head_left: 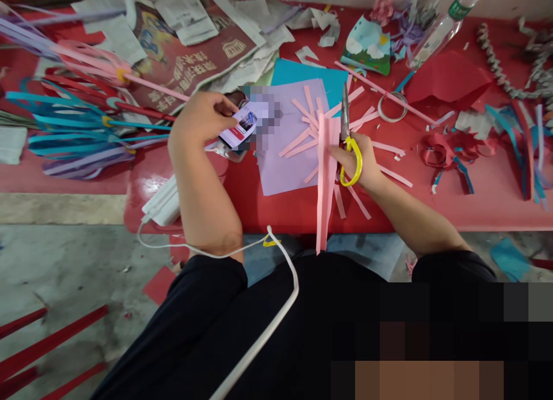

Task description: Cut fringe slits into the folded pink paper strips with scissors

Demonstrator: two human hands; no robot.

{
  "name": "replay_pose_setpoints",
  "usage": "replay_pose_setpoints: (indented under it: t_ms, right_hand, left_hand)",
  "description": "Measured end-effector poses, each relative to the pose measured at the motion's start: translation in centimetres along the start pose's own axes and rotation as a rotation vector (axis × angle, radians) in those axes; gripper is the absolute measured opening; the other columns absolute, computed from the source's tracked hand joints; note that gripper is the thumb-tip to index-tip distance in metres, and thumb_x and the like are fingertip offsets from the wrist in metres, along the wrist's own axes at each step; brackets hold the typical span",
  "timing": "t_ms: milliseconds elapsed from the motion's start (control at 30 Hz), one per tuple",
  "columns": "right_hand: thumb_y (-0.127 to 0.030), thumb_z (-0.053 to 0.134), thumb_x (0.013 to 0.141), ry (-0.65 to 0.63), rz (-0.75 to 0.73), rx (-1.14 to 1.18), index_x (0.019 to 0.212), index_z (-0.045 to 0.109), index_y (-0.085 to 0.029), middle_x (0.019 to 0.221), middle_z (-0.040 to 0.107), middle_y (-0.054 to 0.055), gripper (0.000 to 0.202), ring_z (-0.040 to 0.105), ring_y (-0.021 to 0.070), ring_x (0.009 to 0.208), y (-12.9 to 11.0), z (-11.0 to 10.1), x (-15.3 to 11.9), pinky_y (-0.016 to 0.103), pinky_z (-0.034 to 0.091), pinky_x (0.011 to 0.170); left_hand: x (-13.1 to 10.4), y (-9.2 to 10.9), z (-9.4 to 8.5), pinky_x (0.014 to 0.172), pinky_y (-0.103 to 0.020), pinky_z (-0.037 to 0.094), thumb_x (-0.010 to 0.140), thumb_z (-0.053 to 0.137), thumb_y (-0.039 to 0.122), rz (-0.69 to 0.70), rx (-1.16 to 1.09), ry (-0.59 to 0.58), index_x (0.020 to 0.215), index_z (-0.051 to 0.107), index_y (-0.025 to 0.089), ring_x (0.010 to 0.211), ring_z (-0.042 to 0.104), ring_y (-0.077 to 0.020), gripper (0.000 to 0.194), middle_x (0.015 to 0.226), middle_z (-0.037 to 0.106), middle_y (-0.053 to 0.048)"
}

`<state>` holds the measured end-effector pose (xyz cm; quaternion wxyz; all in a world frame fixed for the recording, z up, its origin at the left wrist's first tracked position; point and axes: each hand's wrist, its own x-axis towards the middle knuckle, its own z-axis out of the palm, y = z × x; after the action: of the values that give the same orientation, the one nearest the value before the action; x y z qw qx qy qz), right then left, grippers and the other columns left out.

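Observation:
My left hand (206,119) has its thumb and fingers closed on the near edge of a phone (239,128) with a lit screen; part of the phone is blurred out. In my right hand (365,155) are scissors (344,120) with yellow handles, their blades pointing away from me and together. A long folded pink paper strip (323,181) lies under my right thumb and reaches past the table's front edge. Thin cut pink strips (298,143) are scattered around it on a lilac paper sheet (276,175).
Paper flowers in teal (64,120) and pink (95,60) lie at the left. Newspapers (185,14) cover the back. A tape roll (392,107), red paper (449,83) and a plastic bottle (444,31) are at the right. A white cable (285,267) crosses my front.

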<state>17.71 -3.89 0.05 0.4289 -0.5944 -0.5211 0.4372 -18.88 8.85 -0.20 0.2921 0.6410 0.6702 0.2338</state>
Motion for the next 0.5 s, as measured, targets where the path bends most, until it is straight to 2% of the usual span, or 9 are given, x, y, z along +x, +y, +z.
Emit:
replay_pose_setpoints:
  t_ms: [67,100,167,233,300,367,500]
  right_hand:
    - [-0.038,0.091,0.079,-0.011,-0.012,0.007,0.066,0.042,-0.027,0.062,0.040,-0.003,0.053,0.041,0.0144,0.062,0.0,0.0,0.0,0.032,0.034,0.054]
    - [-0.037,0.091,0.080,-0.018,-0.014,0.004,0.066,0.042,-0.027,0.062,0.040,-0.003,0.052,0.042,0.0145,0.062,0.0,-0.1,0.0,0.032,0.035,0.054]
    - [-0.035,0.090,0.080,-0.028,-0.008,-0.006,0.066,0.043,-0.027,0.063,0.042,-0.003,0.051,0.043,0.0147,0.062,-0.1,-0.1,0.0,0.032,0.036,0.054]
    - [-0.033,0.091,0.080,-0.030,0.003,-0.006,0.066,0.044,-0.027,0.063,0.042,-0.003,0.049,0.043,0.0146,0.061,-0.2,-0.1,0.0,0.033,0.036,0.054]
    - [-0.034,0.092,0.080,-0.035,0.016,0.004,0.065,0.044,-0.027,0.062,0.041,-0.003,0.051,0.044,0.0147,0.061,-0.3,-0.1,-0.1,0.032,0.036,0.053]
    - [-0.035,0.093,0.080,-0.042,0.028,0.008,0.066,0.044,-0.027,0.062,0.041,-0.004,0.052,0.044,0.0150,0.061,-0.3,0.0,0.0,0.033,0.037,0.053]
    - [-0.035,0.094,0.079,-0.015,0.013,0.003,0.065,0.044,-0.027,0.062,0.041,-0.005,0.052,0.041,0.0140,0.062,-0.2,0.0,0.1,0.033,0.035,0.056]
  left_hand:
    - [0.6,-0.7,0.5,0.102,-0.051,0.060,0.069,0.097,0.007,0.032,-0.053,0.039,0.090,0.083,0.017,0.074,0.058,-0.0171,0.028,0.076,0.072,0.001]
    - [0.8,-1.0,0.7,0.103,-0.054,0.061,0.067,0.105,0.016,0.059,-0.079,0.037,0.087,0.082,0.018,0.073,0.056,-0.0173,0.030,0.074,0.071,0.001]
    - [1.0,-1.5,1.0,0.104,-0.055,0.061,0.062,0.115,0.040,0.094,-0.109,0.038,0.083,0.080,0.020,0.072,0.054,-0.0173,0.046,0.070,0.068,0.002]
    - [1.0,-1.7,1.3,0.106,-0.055,0.061,0.061,0.116,0.059,0.139,-0.109,0.052,0.084,0.079,0.021,0.073,0.052,-0.0170,0.058,0.071,0.067,0.002]
    - [0.9,-1.6,1.5,0.110,-0.055,0.059,0.061,0.116,0.062,0.155,-0.096,0.084,0.080,0.076,0.021,0.074,0.049,-0.0163,0.060,0.071,0.066,0.002]
    - [0.7,-1.3,1.6,0.112,-0.055,0.058,0.062,0.117,0.055,0.147,-0.097,0.097,0.077,0.074,0.021,0.075,0.047,-0.0160,0.057,0.070,0.065,0.003]
    - [0.2,-0.1,1.4,0.108,-0.054,0.058,0.075,0.112,0.049,0.152,-0.097,0.110,0.080,0.073,0.020,0.077,0.047,-0.0161,0.048,0.072,0.066,0.003]
